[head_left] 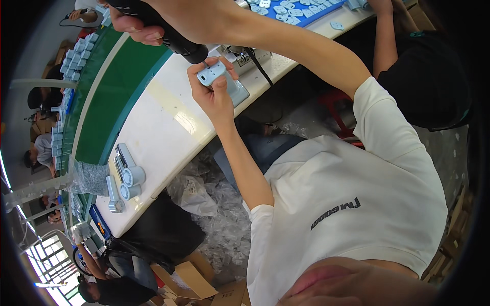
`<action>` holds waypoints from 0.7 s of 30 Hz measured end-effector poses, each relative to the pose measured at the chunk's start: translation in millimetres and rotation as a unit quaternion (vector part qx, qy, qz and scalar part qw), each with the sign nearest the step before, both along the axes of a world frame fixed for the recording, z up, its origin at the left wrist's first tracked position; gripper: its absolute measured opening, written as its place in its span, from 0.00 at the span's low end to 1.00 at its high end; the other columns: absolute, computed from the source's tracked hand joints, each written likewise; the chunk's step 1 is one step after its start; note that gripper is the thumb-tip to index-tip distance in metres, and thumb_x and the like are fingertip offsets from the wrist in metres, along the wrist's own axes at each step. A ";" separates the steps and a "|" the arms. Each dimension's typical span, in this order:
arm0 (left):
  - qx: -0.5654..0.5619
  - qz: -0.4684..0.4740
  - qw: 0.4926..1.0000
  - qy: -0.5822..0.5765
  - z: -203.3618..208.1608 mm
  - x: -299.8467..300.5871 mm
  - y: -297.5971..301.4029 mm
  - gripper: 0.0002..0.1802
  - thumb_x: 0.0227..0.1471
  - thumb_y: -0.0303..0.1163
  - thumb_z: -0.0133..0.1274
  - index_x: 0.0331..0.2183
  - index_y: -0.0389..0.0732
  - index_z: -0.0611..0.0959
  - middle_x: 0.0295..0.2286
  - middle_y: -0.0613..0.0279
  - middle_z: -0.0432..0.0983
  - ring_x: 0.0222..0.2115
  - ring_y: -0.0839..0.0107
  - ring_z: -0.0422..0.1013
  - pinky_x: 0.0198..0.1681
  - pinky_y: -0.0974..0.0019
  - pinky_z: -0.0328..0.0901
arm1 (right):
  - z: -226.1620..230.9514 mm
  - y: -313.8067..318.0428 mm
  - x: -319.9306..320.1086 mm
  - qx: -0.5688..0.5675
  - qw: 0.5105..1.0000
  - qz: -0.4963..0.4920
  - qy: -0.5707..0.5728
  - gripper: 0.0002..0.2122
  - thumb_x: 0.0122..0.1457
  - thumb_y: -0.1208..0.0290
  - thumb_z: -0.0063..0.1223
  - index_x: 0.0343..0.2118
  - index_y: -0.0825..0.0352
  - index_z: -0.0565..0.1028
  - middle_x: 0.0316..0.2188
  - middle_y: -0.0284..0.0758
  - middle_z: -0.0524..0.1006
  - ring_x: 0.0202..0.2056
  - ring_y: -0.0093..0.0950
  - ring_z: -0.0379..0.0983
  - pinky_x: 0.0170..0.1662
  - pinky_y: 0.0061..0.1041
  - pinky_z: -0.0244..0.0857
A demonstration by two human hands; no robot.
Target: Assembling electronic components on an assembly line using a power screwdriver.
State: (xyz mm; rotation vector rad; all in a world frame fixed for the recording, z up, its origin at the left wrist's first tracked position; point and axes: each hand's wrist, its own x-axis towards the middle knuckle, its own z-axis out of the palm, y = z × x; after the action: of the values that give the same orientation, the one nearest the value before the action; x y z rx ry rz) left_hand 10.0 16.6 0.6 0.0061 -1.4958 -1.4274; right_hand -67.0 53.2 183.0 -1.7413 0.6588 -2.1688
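My left hand (215, 94) is closed around a small light blue plastic piece (212, 74) with rounded ends and several holes, gripping it between thumb and fingers. From the upper left, my right hand (140, 25) wraps round a black electric screwdriver (171, 33). The tool's tip points down at the piece's far edge; I cannot tell whether it touches a screw. Beside my left wrist, a larger pale blue part (238, 93) lies at the bench edge, partly hidden by the hand.
White bench (163, 120) beside a green conveyor belt (109, 97). Pale blue housings (131, 175) lie on the left. A blue tray (326, 9) of small pieces stands at the top, near a grey box-shaped device (258, 60) with a black cable. A co-worker's arm (385, 43) is at upper right; plastic bags (219, 219) lie below.
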 end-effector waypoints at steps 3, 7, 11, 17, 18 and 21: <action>-0.005 -0.002 1.000 0.003 2.5 -4.4 1.5 0.30 0.50 0.55 0.52 0.38 0.37 0.66 0.24 0.54 0.70 0.20 0.68 0.68 0.24 0.70 0.63 | 14.5 12.7 -0.7 0.081 0.996 0.013 -0.024 0.24 0.58 0.42 0.42 0.24 0.63 0.62 0.10 0.24 0.62 0.09 0.12 0.60 0.11 0.12 0.54; 0.003 0.007 1.000 -0.006 0.1 -0.3 -0.6 0.31 0.50 0.56 0.52 0.38 0.37 0.66 0.23 0.53 0.69 0.20 0.68 0.68 0.24 0.70 0.63 | 4.8 6.3 -0.8 0.077 0.996 0.030 -0.025 0.24 0.59 0.42 0.42 0.24 0.63 0.63 0.10 0.25 0.63 0.09 0.12 0.60 0.11 0.12 0.54; -0.009 0.017 1.000 -0.003 3.0 -3.0 -0.5 0.31 0.50 0.57 0.52 0.38 0.37 0.67 0.22 0.53 0.69 0.20 0.69 0.68 0.24 0.70 0.63 | 4.1 17.0 -16.9 -0.035 0.999 -0.019 -0.020 0.25 0.59 0.42 0.41 0.24 0.64 0.63 0.10 0.26 0.63 0.09 0.14 0.59 0.11 0.13 0.54; -0.015 0.007 1.000 -0.012 4.5 -3.9 -3.3 0.31 0.51 0.57 0.51 0.39 0.37 0.68 0.22 0.54 0.70 0.20 0.69 0.68 0.24 0.70 0.63 | -47.9 8.8 -53.6 0.036 0.994 -0.073 -0.073 0.22 0.61 0.46 0.41 0.26 0.65 0.63 0.12 0.29 0.65 0.10 0.15 0.59 0.14 0.14 0.53; -0.016 0.010 1.000 -0.013 1.0 -0.9 -4.5 0.31 0.51 0.56 0.50 0.39 0.37 0.68 0.22 0.54 0.70 0.20 0.69 0.68 0.24 0.70 0.63 | -54.3 3.0 -52.5 0.023 0.996 -0.064 -0.061 0.21 0.61 0.47 0.41 0.27 0.65 0.63 0.13 0.29 0.65 0.11 0.15 0.59 0.14 0.14 0.53; -0.017 0.010 1.000 -0.016 2.0 0.9 -3.2 0.30 0.51 0.56 0.50 0.39 0.37 0.67 0.22 0.53 0.70 0.20 0.69 0.68 0.24 0.70 0.63 | -72.7 -1.3 -55.8 0.043 0.995 -0.066 -0.068 0.19 0.62 0.50 0.43 0.28 0.64 0.64 0.14 0.27 0.65 0.12 0.14 0.59 0.14 0.14 0.52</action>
State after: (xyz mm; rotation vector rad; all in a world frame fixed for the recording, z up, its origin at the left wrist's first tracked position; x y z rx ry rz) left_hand 11.0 13.4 2.5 0.0233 -1.5413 -1.3913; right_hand -122.8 51.9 110.4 -1.5308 0.8404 -2.2855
